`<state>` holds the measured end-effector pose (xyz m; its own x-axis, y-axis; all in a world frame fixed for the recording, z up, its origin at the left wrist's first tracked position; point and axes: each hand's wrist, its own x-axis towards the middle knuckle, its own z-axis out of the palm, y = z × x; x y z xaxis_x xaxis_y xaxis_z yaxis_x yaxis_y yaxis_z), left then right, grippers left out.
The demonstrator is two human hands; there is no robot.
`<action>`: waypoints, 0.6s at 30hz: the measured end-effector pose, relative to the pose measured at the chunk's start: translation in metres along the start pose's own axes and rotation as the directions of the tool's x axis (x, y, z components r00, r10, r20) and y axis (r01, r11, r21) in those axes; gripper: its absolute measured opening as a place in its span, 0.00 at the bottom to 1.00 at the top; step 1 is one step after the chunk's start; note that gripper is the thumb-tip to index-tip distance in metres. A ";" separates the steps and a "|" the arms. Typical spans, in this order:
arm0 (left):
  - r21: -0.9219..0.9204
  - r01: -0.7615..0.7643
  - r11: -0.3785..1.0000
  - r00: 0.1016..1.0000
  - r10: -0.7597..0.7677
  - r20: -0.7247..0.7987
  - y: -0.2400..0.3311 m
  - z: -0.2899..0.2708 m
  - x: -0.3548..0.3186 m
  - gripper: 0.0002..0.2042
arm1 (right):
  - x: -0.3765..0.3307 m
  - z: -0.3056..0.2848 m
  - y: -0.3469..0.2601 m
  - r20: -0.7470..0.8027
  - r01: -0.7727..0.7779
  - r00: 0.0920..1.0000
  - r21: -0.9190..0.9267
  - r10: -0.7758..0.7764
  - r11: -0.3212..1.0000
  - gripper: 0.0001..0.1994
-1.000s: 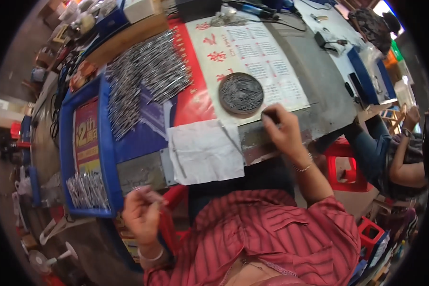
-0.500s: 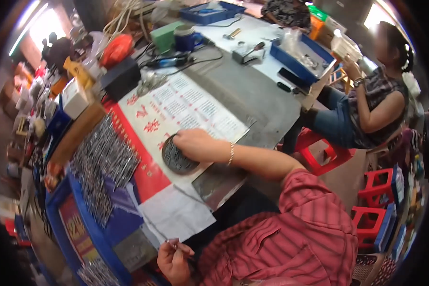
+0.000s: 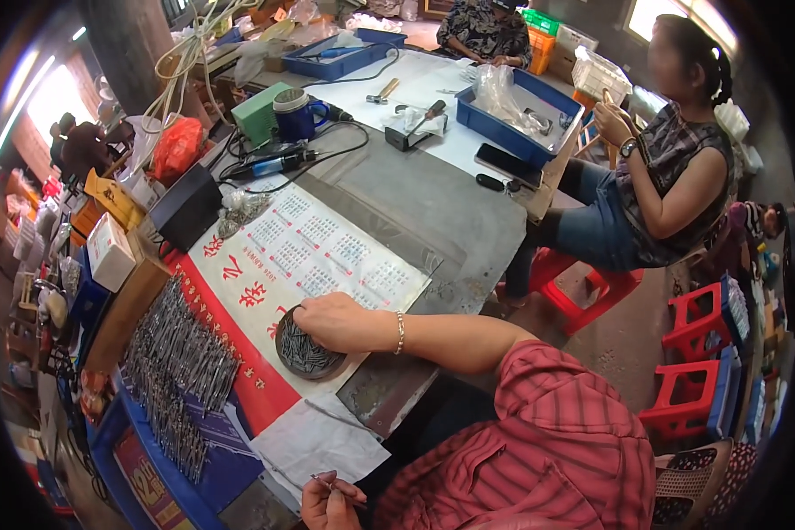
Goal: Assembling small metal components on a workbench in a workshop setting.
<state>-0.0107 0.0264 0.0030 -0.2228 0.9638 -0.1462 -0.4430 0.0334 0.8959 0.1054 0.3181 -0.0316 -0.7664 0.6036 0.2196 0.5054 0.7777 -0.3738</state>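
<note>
My right hand (image 3: 337, 323) reaches over a round, dark tin (image 3: 283, 358) of small grey metal pins (image 3: 309, 355). Its fingers curl down at the tin's far rim; the fingertips and anything between them are hidden. Low in the picture, near the table edge, my left hand (image 3: 330, 503) pinches a thin, small metal piece (image 3: 323, 480) between thumb and fingers. A white cloth or paper sheet (image 3: 320, 449) lies between the hands. Left of the tin, many slender metal rods (image 3: 181, 353) lie in dense rows.
Beneath the tin lies a red and white calendar sheet (image 3: 327, 234). A blue tray (image 3: 141, 442) sits at the left. Farther back are a rotary hand tool (image 3: 269, 166), a blue mug (image 3: 296, 119), a hammer (image 3: 382, 91) and a blue bin (image 3: 517, 115). A co-worker (image 3: 680, 168) sits at the right.
The whole view has shifted, so the table appears farther left and the tin lower. My right hand stays at the tin and my left hand keeps its pinch.
</note>
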 end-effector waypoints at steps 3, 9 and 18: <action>0.018 0.013 1.000 0.999 -0.013 0.029 -0.003 0.001 0.002 0.12 | -0.002 -0.002 0.001 -0.023 -0.018 1.000 0.065 0.019 0.998 0.07; 0.044 0.052 0.998 0.997 -0.054 0.059 -0.008 0.003 0.007 0.12 | -0.004 -0.011 0.006 -0.035 -0.046 0.998 0.255 0.057 0.966 0.10; 0.064 0.033 0.997 0.997 -0.037 0.066 -0.011 0.008 0.012 0.12 | -0.003 -0.018 0.007 -0.019 -0.078 0.996 0.383 0.092 0.921 0.09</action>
<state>-0.0015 0.0402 -0.0057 -0.1484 0.9773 -0.1512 -0.3936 0.0819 0.9156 0.1183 0.3247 -0.0191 -0.7092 0.6757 0.2013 0.3730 0.6018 -0.7062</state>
